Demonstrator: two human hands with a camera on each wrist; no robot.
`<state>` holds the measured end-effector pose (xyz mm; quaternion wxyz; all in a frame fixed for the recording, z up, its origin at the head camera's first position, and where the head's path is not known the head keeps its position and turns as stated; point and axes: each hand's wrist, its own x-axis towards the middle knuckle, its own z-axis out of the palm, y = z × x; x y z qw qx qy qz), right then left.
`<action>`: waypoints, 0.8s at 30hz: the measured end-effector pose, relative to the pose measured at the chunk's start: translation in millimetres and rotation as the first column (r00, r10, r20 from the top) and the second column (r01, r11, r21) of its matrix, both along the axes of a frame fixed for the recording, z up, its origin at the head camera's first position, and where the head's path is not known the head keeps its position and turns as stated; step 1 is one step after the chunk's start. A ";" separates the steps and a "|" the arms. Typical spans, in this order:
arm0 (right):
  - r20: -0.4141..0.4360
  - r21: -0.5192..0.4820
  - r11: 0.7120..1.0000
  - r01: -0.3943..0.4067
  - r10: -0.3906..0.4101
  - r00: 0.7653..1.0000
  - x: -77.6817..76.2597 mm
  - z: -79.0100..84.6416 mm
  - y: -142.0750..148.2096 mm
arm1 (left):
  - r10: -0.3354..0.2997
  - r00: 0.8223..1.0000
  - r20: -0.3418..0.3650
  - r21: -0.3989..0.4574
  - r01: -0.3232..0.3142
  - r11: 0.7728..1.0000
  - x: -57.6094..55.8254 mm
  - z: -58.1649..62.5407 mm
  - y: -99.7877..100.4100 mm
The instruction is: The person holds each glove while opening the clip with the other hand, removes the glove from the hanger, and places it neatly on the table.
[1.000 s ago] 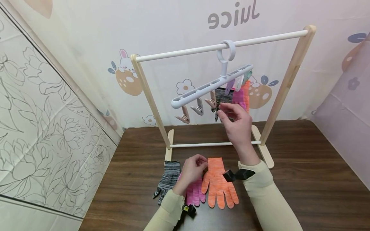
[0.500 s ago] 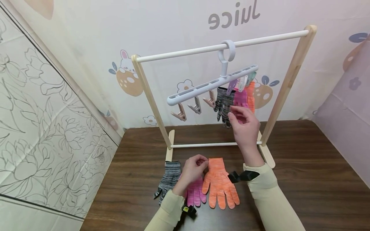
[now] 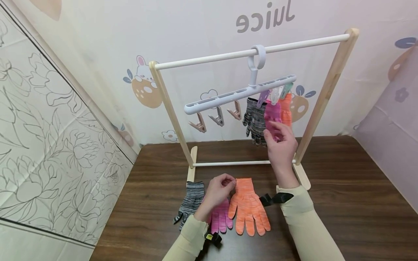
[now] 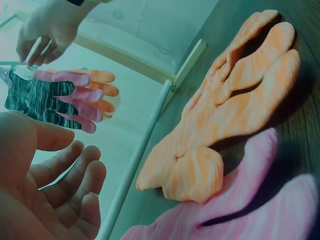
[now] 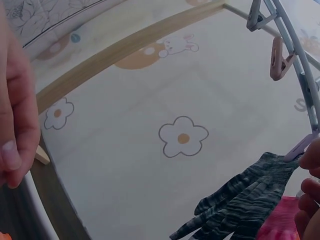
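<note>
My right hand (image 3: 284,145) is raised by the hanging gloves, fingers loosely bent with nothing visible in them. Behind it hang a grey-black knit glove (image 3: 255,121), a pink glove (image 3: 271,111) and an orange glove (image 3: 286,107), clipped by a purple clip (image 3: 262,98), a white clip (image 3: 276,95) and a green clip (image 3: 287,90). Low over the table, my left hand (image 3: 219,189) has relaxed fingers and holds nothing, as the left wrist view shows. It partly covers a flat pink glove (image 3: 222,217), between another grey-black glove (image 3: 193,198) and another orange glove (image 3: 247,208).
A pale hanger (image 3: 225,98) hooks over the white rod (image 3: 209,59) of a wooden-legged rack. Its left half bears a beige-pink clip (image 3: 199,124), a grey clip (image 3: 218,116) and another beige-pink clip (image 3: 235,110), all without gloves. A printed curtain (image 3: 196,21) stands behind.
My right hand has moved right and slightly down from the clip nearest the middle. The hanger has turned, its left end leftward and up, and the hung gloves show more. My left hand has stayed put.
</note>
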<state>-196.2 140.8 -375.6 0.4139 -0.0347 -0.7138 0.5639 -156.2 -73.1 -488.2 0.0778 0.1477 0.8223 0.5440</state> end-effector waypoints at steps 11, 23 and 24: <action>0.078 -0.022 0.998 -0.053 0.055 0.995 -16.9 -14.2 4.3 | 0.008 1.000 0.003 0.013 -0.008 1.000 4.4 7.9 1.8; 0.135 -0.044 0.999 -0.001 0.007 0.991 -24.0 -17.8 0.5 | -0.013 1.000 0.006 0.064 0.013 0.998 6.3 15.0 0.4; 0.144 -0.043 0.999 0.005 0.001 0.990 -24.4 -18.5 0.7 | -0.016 1.000 0.004 0.068 0.015 0.998 6.1 15.3 0.3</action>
